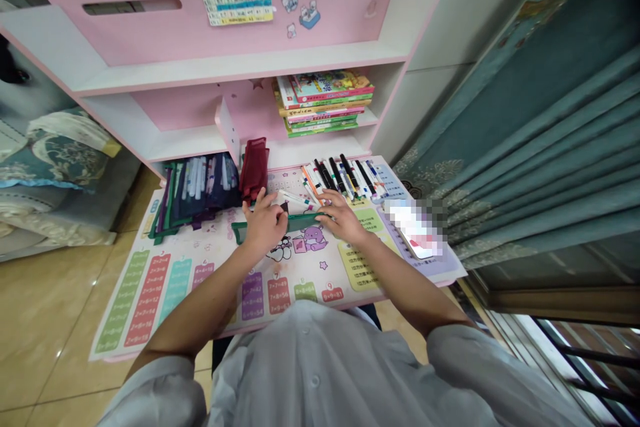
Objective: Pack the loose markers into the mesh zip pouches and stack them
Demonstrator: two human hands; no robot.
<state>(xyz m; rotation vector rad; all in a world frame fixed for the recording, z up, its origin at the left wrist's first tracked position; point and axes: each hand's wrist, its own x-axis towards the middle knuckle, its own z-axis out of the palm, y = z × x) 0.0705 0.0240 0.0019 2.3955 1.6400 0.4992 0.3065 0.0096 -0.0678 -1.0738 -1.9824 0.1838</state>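
Observation:
A flat green mesh zip pouch (303, 221) stretches between my two hands, just above the printed desk mat. My left hand (267, 221) is closed on it left of its middle, and the pouch's left end sticks out past the wrist. At its right end, my right hand (343, 215) pinches the upper edge. Behind the pouch lie a few white pens (300, 199), partly hidden by my fingers. Dark red mesh pouches (254, 170) are stacked beyond my left hand. Past my right hand spreads a row of markers and pens (345, 177).
Filled dark mesh pouches (200, 187) are piled at the desk's back left. A phone (413, 230) lies at the right. Books (325, 103) are stacked in the pink shelf unit (240, 73) behind. A teal curtain (500, 147) hangs on the right.

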